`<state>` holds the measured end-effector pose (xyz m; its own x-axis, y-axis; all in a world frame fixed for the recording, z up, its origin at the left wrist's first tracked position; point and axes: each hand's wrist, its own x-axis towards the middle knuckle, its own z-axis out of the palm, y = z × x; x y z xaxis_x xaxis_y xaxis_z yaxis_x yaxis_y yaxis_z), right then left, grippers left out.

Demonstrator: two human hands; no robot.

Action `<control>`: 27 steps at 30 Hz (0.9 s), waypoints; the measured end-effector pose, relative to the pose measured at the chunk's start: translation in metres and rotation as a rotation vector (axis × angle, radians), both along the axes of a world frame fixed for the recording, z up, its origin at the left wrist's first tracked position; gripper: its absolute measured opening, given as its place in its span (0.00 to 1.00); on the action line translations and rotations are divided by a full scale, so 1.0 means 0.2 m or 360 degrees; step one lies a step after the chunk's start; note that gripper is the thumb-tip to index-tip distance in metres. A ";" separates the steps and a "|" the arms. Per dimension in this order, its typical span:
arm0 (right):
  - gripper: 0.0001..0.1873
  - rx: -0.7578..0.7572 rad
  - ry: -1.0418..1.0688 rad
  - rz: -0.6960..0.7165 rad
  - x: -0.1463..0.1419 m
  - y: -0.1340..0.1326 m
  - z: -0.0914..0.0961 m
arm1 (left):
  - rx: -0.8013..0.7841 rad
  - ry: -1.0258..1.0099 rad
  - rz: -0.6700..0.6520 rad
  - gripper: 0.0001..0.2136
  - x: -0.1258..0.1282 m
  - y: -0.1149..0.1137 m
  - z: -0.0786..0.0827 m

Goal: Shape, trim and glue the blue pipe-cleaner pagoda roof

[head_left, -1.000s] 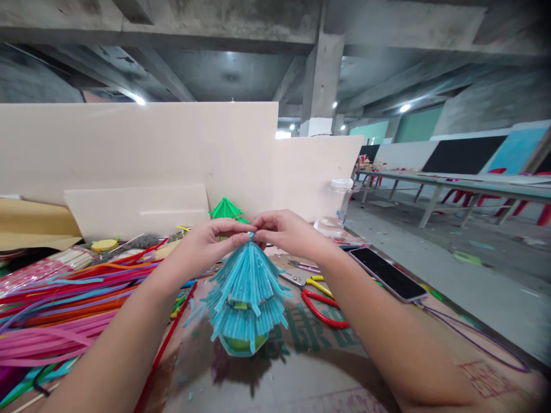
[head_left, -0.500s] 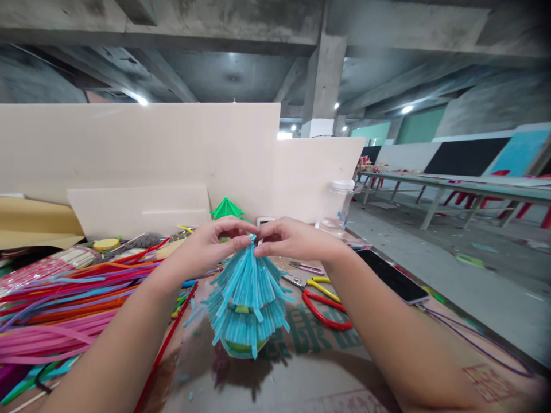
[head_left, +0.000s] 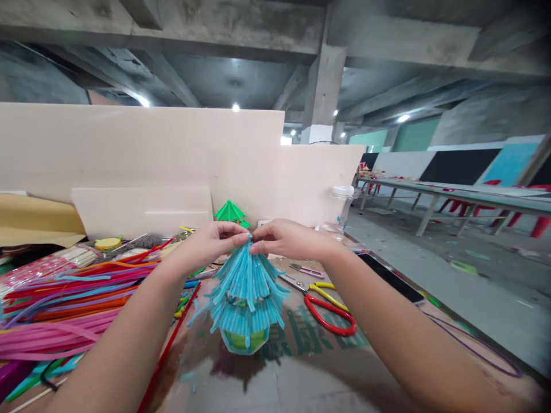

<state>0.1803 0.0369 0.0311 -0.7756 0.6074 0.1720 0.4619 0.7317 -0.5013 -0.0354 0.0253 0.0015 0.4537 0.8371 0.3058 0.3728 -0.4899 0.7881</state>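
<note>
A blue tiered tree-like craft [head_left: 248,287], made of fuzzy pipe cleaner strips, is in the middle of the head view over the work surface. Its rounded base shows green panels with pale blue edging. My left hand [head_left: 219,238] pinches its tip from the left, thumb and fingers together. From the right, my right hand [head_left: 286,238] pinches the same tip, its fingertips almost meeting the left ones. The fingers partly hide the very top. Behind my hands stands a green tiered craft [head_left: 230,212], its lower part covered.
Red-and-yellow-handled scissors [head_left: 329,310] and small pink snips [head_left: 307,271] lie to the right, near a phone [head_left: 390,276]. Colourful pipe cleaners [head_left: 64,304] cover the left side. A clear jar [head_left: 338,209] stands before the cream board [head_left: 172,149].
The blue craft has tilted, so more of its green-panelled base shows and its shadow has shifted. Both hands keep pinching the tip. The view has shifted slightly.
</note>
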 end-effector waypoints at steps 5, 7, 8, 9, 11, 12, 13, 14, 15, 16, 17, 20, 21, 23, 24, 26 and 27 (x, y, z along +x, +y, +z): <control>0.16 0.0024 -0.0028 -0.0031 -0.04 0.00 0.01 | -0.0063 -0.0047 0.0051 0.18 0.00 -0.02 0.03; 0.17 0.0104 -0.0013 -0.0086 -0.06 -0.02 0.00 | -0.0058 -0.0059 0.0108 0.19 -0.01 -0.02 0.04; 0.17 0.0165 0.0004 -0.0136 -0.07 -0.04 -0.01 | -0.0053 -0.0058 0.0133 0.19 -0.02 -0.02 0.04; 0.17 0.0238 0.0022 -0.0202 -0.08 -0.06 -0.02 | -0.0046 -0.0056 0.0159 0.19 -0.02 -0.02 0.04; 0.16 0.0399 0.0070 -0.0345 -0.10 -0.11 -0.06 | -0.0038 -0.0051 0.0200 0.18 -0.03 -0.02 0.05; 0.15 0.0465 0.0107 -0.0399 -0.11 -0.14 -0.08 | -0.0040 -0.0046 0.0212 0.18 -0.03 -0.03 0.05; 0.15 0.0509 0.0155 -0.0431 -0.12 -0.15 -0.10 | -0.0043 -0.0045 0.0219 0.17 -0.03 -0.03 0.05; 0.15 0.0517 0.0210 -0.0440 -0.12 -0.16 -0.12 | -0.0046 -0.0049 0.0220 0.16 -0.03 -0.04 0.05; 0.15 0.0484 0.0266 -0.0428 -0.12 -0.16 -0.14 | -0.0057 -0.0052 0.0217 0.16 -0.02 -0.04 0.05; 0.15 0.0415 0.0321 -0.0405 -0.12 -0.16 -0.16 | -0.0069 -0.0057 0.0215 0.16 -0.01 -0.05 0.06; 0.15 0.0320 0.0375 -0.0375 -0.12 -0.15 -0.18 | -0.0075 -0.0063 0.0217 0.16 0.00 -0.06 0.05; 0.17 0.0060 0.0516 -0.0290 -0.11 -0.11 -0.22 | -0.0056 -0.0056 0.0250 0.17 0.02 -0.07 0.05; 0.17 0.0037 0.0555 -0.0290 -0.11 -0.10 -0.23 | -0.0036 -0.0047 0.0269 0.17 0.03 -0.08 0.05; 0.16 0.0083 0.0598 -0.0337 -0.11 -0.09 -0.25 | 0.0009 -0.0019 0.0311 0.17 0.03 -0.08 0.05; 0.16 0.0134 0.0607 -0.0377 -0.12 -0.10 -0.25 | 0.0035 -0.0005 0.0336 0.16 0.04 -0.08 0.06; 0.16 0.0244 0.0631 -0.0444 -0.13 -0.11 -0.26 | 0.0083 0.0023 0.0397 0.16 0.05 -0.09 0.06; 0.16 0.0294 0.0644 -0.0463 -0.13 -0.12 -0.26 | 0.0104 0.0036 0.0428 0.15 0.05 -0.09 0.06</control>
